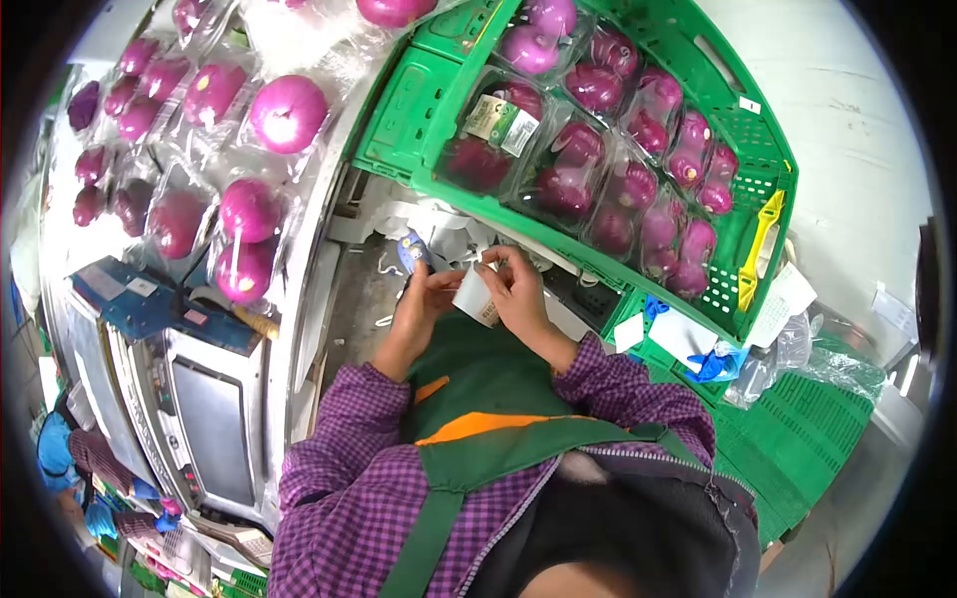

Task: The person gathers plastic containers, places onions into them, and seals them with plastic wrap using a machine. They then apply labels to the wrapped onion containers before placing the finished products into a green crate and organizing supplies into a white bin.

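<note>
In front of my green apron, both hands meet at a small white label (pixel 477 298) with print along one edge. My right hand (pixel 519 297) pinches its upper right side between thumb and fingers. From the other side, the fingers of my left hand (pixel 423 307) are closed at the label's left edge. Just above the left hand is a blue patterned item (pixel 410 251), whose kind I cannot make out. White paper scraps (pixel 446 227) lie beyond my fingers.
A green crate (pixel 404 118) holds several clear packs of red onions (pixel 568 184), one labelled. More wrapped onions (pixel 289 114) lie on the left table beside a machine (pixel 211 424). A yellow strip (pixel 761 249) is on the crate's side. Another person (pixel 95 463) is at lower left.
</note>
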A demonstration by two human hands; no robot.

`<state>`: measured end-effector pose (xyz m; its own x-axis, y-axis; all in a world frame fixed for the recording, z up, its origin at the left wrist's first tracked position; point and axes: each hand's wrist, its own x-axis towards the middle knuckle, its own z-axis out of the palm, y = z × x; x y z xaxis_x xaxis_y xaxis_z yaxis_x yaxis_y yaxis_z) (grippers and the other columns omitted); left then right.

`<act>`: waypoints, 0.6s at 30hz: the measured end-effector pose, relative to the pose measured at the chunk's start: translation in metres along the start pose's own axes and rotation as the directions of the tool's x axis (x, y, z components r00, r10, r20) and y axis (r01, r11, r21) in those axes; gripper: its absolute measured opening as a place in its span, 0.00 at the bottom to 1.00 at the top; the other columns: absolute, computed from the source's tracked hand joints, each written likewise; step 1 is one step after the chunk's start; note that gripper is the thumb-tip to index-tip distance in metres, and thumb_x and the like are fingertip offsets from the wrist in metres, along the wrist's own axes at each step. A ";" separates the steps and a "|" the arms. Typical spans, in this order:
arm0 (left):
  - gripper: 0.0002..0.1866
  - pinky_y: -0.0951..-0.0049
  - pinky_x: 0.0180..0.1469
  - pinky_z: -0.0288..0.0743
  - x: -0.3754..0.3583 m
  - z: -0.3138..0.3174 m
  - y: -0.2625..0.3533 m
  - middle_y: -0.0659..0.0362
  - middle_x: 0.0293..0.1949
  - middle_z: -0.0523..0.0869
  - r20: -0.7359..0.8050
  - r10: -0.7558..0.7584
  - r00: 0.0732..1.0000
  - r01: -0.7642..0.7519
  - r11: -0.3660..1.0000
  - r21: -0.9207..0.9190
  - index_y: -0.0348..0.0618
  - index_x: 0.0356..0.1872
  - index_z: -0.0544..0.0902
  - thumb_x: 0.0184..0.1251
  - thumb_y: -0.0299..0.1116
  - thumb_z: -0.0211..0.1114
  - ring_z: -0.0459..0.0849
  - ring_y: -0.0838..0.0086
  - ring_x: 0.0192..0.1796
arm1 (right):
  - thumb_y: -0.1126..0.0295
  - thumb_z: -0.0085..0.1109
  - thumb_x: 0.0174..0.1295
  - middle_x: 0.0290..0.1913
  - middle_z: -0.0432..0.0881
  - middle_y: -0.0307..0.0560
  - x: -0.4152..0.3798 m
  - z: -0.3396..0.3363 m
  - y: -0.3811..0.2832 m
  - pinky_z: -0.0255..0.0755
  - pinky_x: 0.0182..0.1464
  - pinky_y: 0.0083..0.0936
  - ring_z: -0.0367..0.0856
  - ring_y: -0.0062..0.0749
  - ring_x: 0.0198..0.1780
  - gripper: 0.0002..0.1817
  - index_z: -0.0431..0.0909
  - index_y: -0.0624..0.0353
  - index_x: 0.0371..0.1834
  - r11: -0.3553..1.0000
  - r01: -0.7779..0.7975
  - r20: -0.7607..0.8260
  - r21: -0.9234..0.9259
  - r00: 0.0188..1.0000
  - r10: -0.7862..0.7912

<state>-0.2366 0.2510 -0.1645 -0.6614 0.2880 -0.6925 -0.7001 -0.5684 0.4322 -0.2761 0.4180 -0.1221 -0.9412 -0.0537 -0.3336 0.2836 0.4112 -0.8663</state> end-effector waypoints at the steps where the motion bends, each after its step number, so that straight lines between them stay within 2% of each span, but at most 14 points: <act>1: 0.36 0.71 0.50 0.69 -0.010 0.013 0.000 0.60 0.41 0.82 0.018 0.027 0.999 -0.026 0.999 -0.032 0.38 0.51 0.79 0.71 0.64 0.40 0.76 0.75 0.44 | 0.75 0.62 0.60 0.33 0.77 0.39 -0.004 0.002 -0.003 0.64 0.25 0.18 0.70 0.16 0.23 0.09 0.73 0.62 0.41 0.997 0.073 0.011 -0.003 0.997 -0.073; 2: 0.36 0.71 0.50 0.69 -0.015 0.023 0.004 0.60 0.41 0.82 0.010 0.032 0.999 -0.032 0.999 -0.030 0.38 0.51 0.79 0.71 0.64 0.40 0.76 0.75 0.44 | 0.77 0.60 0.61 0.32 0.76 0.36 -0.006 0.004 -0.005 0.62 0.25 0.15 0.68 0.11 0.24 0.08 0.73 0.63 0.41 0.988 0.152 0.020 -0.005 0.988 -0.152; 5: 0.38 0.69 0.50 0.69 -0.024 0.037 0.010 0.59 0.43 0.82 -0.128 -0.058 0.990 0.049 0.996 -0.074 0.40 0.55 0.76 0.69 0.67 0.40 0.77 0.74 0.46 | 0.78 0.60 0.61 0.33 0.75 0.36 -0.004 -0.001 -0.022 0.63 0.25 0.15 0.68 0.11 0.24 0.07 0.73 0.63 0.40 0.968 0.247 -0.032 0.052 0.969 -0.246; 7: 0.39 0.67 0.52 0.69 -0.030 0.036 0.010 0.56 0.49 0.80 0.003 -0.148 0.989 0.147 0.977 -0.157 0.42 0.60 0.72 0.67 0.68 0.44 0.77 0.73 0.48 | 0.79 0.61 0.60 0.35 0.75 0.38 0.004 -0.008 -0.034 0.64 0.26 0.15 0.68 0.13 0.24 0.07 0.74 0.63 0.39 0.950 0.310 -0.035 0.031 0.950 -0.309; 8: 0.37 0.66 0.54 0.69 -0.038 0.035 0.009 0.56 0.52 0.80 0.002 -0.199 0.980 0.198 0.979 -0.047 0.44 0.60 0.72 0.67 0.67 0.45 0.78 0.71 0.52 | 0.79 0.61 0.59 0.36 0.75 0.39 0.007 -0.011 -0.037 0.64 0.26 0.16 0.68 0.15 0.24 0.07 0.74 0.63 0.38 0.924 0.382 -0.026 0.020 0.924 -0.382; 9: 0.37 0.66 0.54 0.69 -0.039 0.042 0.005 0.56 0.52 0.80 -0.006 -0.184 0.983 0.183 0.982 -0.048 0.44 0.60 0.72 0.67 0.67 0.45 0.78 0.71 0.52 | 0.79 0.62 0.58 0.36 0.75 0.39 0.009 -0.014 -0.038 0.65 0.26 0.16 0.69 0.16 0.24 0.07 0.74 0.63 0.37 0.892 0.451 -0.015 0.012 0.892 -0.451; 11: 0.33 0.63 0.56 0.69 -0.047 0.077 0.005 0.56 0.51 0.81 -0.118 0.117 0.986 -0.138 0.970 -0.198 0.44 0.59 0.73 0.70 0.63 0.47 0.78 0.69 0.54 | 0.80 0.63 0.57 0.37 0.75 0.40 0.008 -0.019 -0.040 0.66 0.27 0.18 0.71 0.18 0.26 0.07 0.74 0.63 0.36 0.865 0.502 0.023 0.012 0.864 -0.502; 12: 0.23 0.65 0.56 0.71 -0.050 0.093 0.007 0.57 0.48 0.83 -0.193 0.203 0.960 -0.259 0.906 -0.334 0.44 0.55 0.76 0.72 0.52 0.52 0.79 0.71 0.54 | 0.80 0.63 0.57 0.38 0.75 0.40 0.006 -0.024 -0.042 0.67 0.28 0.17 0.72 0.18 0.27 0.08 0.74 0.63 0.37 0.852 0.521 0.063 0.040 0.850 -0.523; 13: 0.23 0.65 0.56 0.71 -0.049 0.100 0.002 0.57 0.48 0.83 -0.205 0.214 0.955 -0.274 0.901 -0.335 0.44 0.55 0.76 0.72 0.52 0.52 0.79 0.71 0.54 | 0.80 0.63 0.56 0.38 0.75 0.41 0.004 -0.032 -0.047 0.68 0.29 0.17 0.73 0.19 0.29 0.08 0.74 0.63 0.37 0.840 0.538 0.102 0.069 0.834 -0.543; 14: 0.21 0.65 0.56 0.71 -0.049 0.106 -0.003 0.59 0.50 0.82 -0.272 0.319 0.908 -0.393 0.873 -0.288 0.44 0.55 0.75 0.72 0.49 0.54 0.79 0.71 0.53 | 0.78 0.64 0.55 0.39 0.76 0.45 0.000 -0.044 -0.054 0.71 0.32 0.22 0.76 0.28 0.31 0.12 0.75 0.62 0.42 0.898 0.410 0.178 0.160 0.883 -0.435; 15: 0.20 0.65 0.56 0.72 -0.050 0.112 -0.006 0.60 0.51 0.81 -0.332 0.420 0.845 -0.505 0.831 -0.232 0.43 0.56 0.74 0.72 0.45 0.55 0.79 0.71 0.53 | 0.78 0.64 0.55 0.39 0.76 0.45 -0.003 -0.057 -0.060 0.71 0.32 0.22 0.76 0.28 0.31 0.12 0.75 0.62 0.42 0.893 0.417 0.186 0.168 0.876 -0.444; 16: 0.16 0.68 0.53 0.74 -0.053 0.114 -0.005 0.60 0.51 0.81 -0.328 0.419 0.847 -0.513 0.806 -0.296 0.43 0.53 0.76 0.71 0.40 0.58 0.80 0.72 0.51 | 0.77 0.63 0.56 0.41 0.77 0.46 -0.005 -0.070 -0.065 0.72 0.35 0.24 0.78 0.30 0.33 0.14 0.75 0.61 0.45 0.887 0.411 0.304 0.210 0.835 -0.459; 17: 0.15 0.70 0.51 0.75 -0.055 0.122 -0.005 0.59 0.48 0.83 -0.383 0.417 0.824 -0.532 0.802 -0.270 0.41 0.51 0.77 0.72 0.41 0.57 0.81 0.73 0.49 | 0.76 0.63 0.56 0.44 0.78 0.47 -0.007 -0.083 -0.069 0.73 0.38 0.26 0.80 0.33 0.35 0.16 0.75 0.61 0.49 0.882 0.400 0.416 0.250 0.778 -0.471; 18: 0.15 0.71 0.50 0.75 -0.058 0.131 -0.004 0.59 0.47 0.83 -0.380 0.408 0.830 -0.524 0.803 -0.284 0.41 0.50 0.77 0.72 0.40 0.56 0.82 0.73 0.47 | 0.75 0.61 0.58 0.46 0.80 0.52 -0.011 -0.098 -0.071 0.74 0.43 0.30 0.82 0.39 0.39 0.18 0.74 0.61 0.53 0.911 0.375 0.531 0.172 0.743 -0.407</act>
<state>-0.2303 0.3375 -0.0507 -0.7325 -0.2854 -0.6180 -0.1390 -0.8260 0.5462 -0.3041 0.4784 -0.0201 -0.7171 -0.6907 -0.0932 -0.0631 0.1976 -0.9783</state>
